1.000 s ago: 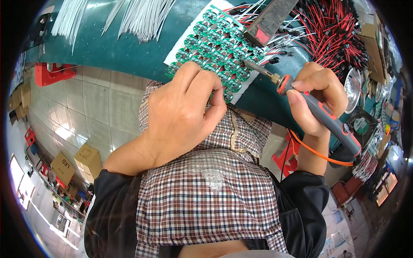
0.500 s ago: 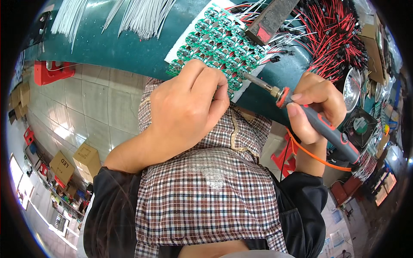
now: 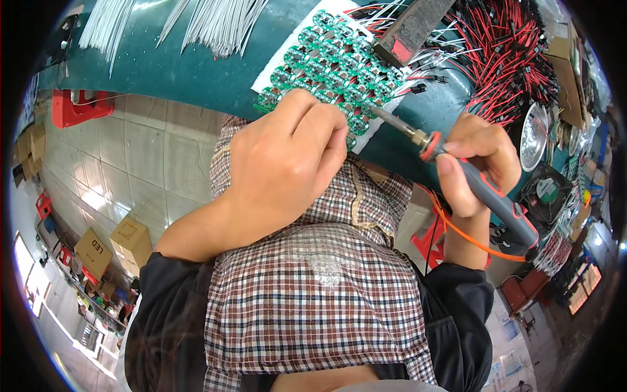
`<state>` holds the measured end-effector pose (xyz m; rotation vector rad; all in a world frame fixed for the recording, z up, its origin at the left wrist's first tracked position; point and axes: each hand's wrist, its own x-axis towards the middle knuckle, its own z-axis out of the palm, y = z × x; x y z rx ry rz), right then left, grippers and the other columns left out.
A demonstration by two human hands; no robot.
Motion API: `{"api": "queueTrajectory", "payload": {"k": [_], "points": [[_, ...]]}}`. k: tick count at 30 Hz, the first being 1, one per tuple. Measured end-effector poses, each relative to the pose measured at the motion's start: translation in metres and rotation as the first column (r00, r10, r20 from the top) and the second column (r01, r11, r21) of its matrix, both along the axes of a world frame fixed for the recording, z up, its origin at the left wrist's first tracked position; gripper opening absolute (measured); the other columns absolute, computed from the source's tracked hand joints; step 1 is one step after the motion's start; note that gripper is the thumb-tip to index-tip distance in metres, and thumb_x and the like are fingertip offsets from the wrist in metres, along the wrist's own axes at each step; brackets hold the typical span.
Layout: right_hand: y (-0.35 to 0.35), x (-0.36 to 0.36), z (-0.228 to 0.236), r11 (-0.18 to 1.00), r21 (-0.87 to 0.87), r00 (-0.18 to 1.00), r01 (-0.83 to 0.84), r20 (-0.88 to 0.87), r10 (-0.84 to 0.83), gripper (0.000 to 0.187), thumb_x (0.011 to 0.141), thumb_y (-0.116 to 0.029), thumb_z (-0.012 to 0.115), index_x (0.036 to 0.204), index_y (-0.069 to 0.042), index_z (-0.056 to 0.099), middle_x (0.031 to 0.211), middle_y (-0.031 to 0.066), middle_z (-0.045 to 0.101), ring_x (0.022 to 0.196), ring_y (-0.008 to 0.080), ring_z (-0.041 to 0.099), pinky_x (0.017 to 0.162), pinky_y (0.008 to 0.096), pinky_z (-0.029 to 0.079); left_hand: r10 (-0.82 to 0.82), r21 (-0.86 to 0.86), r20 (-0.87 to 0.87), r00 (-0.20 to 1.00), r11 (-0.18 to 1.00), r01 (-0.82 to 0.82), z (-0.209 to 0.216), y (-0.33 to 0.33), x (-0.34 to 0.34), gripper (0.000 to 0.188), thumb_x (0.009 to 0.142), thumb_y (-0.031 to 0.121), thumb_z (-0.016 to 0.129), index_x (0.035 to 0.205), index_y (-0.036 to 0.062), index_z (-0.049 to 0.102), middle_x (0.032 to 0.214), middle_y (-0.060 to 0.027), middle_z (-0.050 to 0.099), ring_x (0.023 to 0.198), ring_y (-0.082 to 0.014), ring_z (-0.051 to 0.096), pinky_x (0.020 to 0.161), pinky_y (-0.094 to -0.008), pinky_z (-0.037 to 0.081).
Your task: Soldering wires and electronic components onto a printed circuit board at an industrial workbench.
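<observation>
Soldering iron (image 3: pixel 488 192) is sitting gripped in the right hand (image 3: pixel 491 145), tip at green boards (image 3: pixel 336 78) on white backing (image 3: pixel 265 79); left hand (image 3: pixel 287 153) is resting curled, contents hidden. Work is apparently underway, finished boards indistinguishable.

This looks like an electronics assembly workshop: many matching green circuit boards (image 3: pixel 339 78) lie together on a green bench (image 3: pixel 150 65), a soldering iron (image 3: pixel 490 193) pointing in from their right. Left of the boards are bundles of white wires (image 3: pixel 222 29); right of them, a heap of red-and-black leads (image 3: pixel 506 59). Well to their left, cardboard cartons (image 3: pixel 130 242) stand on tiled floor (image 3: pixel 140 144).
</observation>
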<state>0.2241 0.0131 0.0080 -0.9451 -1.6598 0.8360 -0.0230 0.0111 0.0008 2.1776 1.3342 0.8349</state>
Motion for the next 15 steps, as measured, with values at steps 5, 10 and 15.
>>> {"api": "queueTrajectory", "payload": {"k": [5, 10, 15], "points": [[-0.003, 0.0, 0.007, 0.999, -0.039, 1.0, -0.022, -0.007, 0.022, 0.017, 0.068, 0.002, 0.074, 0.079, -0.001, 0.062, 0.065, 0.0078, 0.06, 0.055, 0.0163, 0.059, 0.048, 0.0259, 0.042, -0.013, -0.048, 0.029, 0.999, 0.999, 0.014, 0.008, -0.007, -0.011, 0.019, 0.074, -0.002, 0.075, 0.085, 0.0091, 0.064, 0.081, -0.0018, 0.058, 0.056, -0.0134, 0.058, 0.048, -0.0271, 0.046], [-0.003, -0.009, 0.006, 0.996, -0.025, 0.995, -0.083, 0.048, 0.084, 0.018, 0.066, -0.001, 0.075, 0.077, -0.001, 0.061, 0.062, 0.007, 0.059, 0.052, 0.0177, 0.059, 0.047, 0.027, 0.043, -0.028, -0.05, -0.004, 1.0, 0.998, 0.028, 0.004, -0.011, -0.013, 0.019, 0.075, -0.005, 0.075, 0.086, 0.007, 0.066, 0.081, -0.0016, 0.061, 0.056, -0.0087, 0.058, 0.048, -0.0231, 0.045], [-0.004, -0.014, 0.004, 0.993, -0.085, 0.993, -0.076, 0.081, 0.083, 0.02, 0.065, -0.004, 0.078, 0.076, -0.002, 0.061, 0.063, 0.0071, 0.058, 0.051, 0.0171, 0.057, 0.046, 0.0267, 0.041, -0.01, -0.052, -0.014, 1.0, 0.999, 0.009, 0.001, -0.012, -0.01, 0.019, 0.075, 0.003, 0.076, 0.085, 0.0108, 0.061, 0.081, -0.0025, 0.055, 0.057, -0.0181, 0.059, 0.049, -0.0303, 0.046]]}}
